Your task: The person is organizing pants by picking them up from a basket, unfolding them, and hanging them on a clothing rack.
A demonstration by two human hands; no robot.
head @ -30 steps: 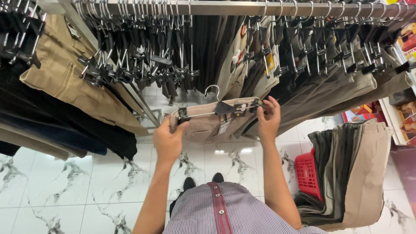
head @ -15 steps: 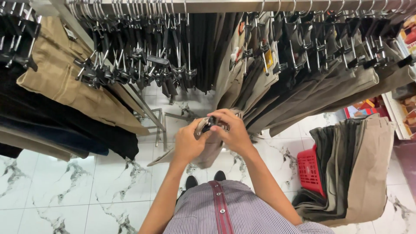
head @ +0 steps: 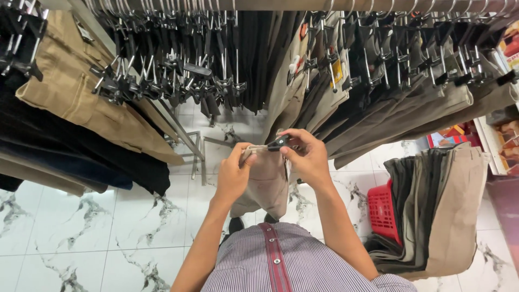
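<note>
So there's a pair of beige trousers (head: pixel 266 181) hanging off a black clip hanger (head: pixel 277 144), held up in front of the chest, right below the crowded clothes rail (head: pixel 324 4). The right hand (head: pixel 307 157) has its fingers curled tight around the hanger's black clip end, thumb pressing on top, so it's pinching that clip. The left hand (head: pixel 233 174) is closed too, thumb and forefinger nipping the waistband edge and the thin metal bar of the hanger at the other end. Fabric looks like soft matte cotton twill, drooping in loose folds toward the floor. Hanger is skinny wire with chunky plastic clips.

Both forearms come up bare from a striped shirt (head: pixel 303 259), elbows bent, wrists angled in toward each other, hands close but not touching.

Around them: loads of dark and khaki trousers (head: pixel 97 103) on identical clip hangers, a red plastic basket (head: pixel 385 208) on the right beside a stack of hanging grey and tan pants (head: pixel 438 205), glossy white marble-look floor tiles (head: pixel 81 227).
</note>
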